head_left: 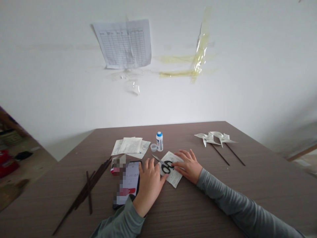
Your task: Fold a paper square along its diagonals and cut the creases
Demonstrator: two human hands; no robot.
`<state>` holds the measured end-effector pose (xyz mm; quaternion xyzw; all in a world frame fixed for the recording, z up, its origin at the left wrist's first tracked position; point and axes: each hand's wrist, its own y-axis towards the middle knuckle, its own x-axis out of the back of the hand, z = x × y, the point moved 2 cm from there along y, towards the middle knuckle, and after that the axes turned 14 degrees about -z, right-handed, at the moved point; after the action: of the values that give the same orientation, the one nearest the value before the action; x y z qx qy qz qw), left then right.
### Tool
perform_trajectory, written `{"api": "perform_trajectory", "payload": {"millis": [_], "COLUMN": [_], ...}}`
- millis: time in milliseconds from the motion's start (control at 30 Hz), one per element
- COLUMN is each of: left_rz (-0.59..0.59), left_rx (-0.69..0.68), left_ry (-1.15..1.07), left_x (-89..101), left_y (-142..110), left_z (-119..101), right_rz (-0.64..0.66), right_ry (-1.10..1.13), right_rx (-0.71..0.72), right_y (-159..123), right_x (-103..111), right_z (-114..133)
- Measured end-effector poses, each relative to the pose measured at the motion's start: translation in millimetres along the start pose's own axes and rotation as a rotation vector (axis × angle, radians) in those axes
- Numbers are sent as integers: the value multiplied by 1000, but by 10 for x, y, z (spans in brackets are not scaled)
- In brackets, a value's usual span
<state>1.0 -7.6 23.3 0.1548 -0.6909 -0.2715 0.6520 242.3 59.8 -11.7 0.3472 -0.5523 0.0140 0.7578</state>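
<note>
A square of printed paper (175,178) lies on the table, with black-handled scissors (165,168) resting on it, blades toward the upper left. My right hand (189,166) lies with fingers spread over the paper's right side, its fingertips at the scissor handles. Left of the paper, my left hand (151,181) has its fingers apart, the thumb near the paper's edge. Beneath and beside that hand is a phone (131,183) with a lit screen. Just beyond stand a white glue bottle (159,142) with a blue cap and a small clear cup (154,147).
Several paper sheets (131,145) lie at the back left. Dark thin sticks (91,186) are piled on the left, near a small partly blurred box (117,165). Two paper pinwheels (209,138) on sticks rest at the right. The wall (173,102) borders the table's (247,191) far edge.
</note>
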Motion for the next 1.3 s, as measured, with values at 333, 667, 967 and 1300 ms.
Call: {"api": "perform_trajectory", "payload": {"millis": [333,667,967,1300], "left_rz": [11,-17,0,-18], "left_rx": [-12,10,31,40], "left_ry": [-5,-56,-38,-56], "left_x": [57,23,4,-73], "left_y": [9,-5,-23,-63], "left_z": [-20,-13,-33,43], "right_rz": [-52,86,139,89], "right_ry": [-45,-18,-83,-64], "right_rx": [-252,-237,-332,-358], "right_y": [61,131,137,118], "right_x": [373,465,511,510], "right_z": [-248,-132,-410,-507]}}
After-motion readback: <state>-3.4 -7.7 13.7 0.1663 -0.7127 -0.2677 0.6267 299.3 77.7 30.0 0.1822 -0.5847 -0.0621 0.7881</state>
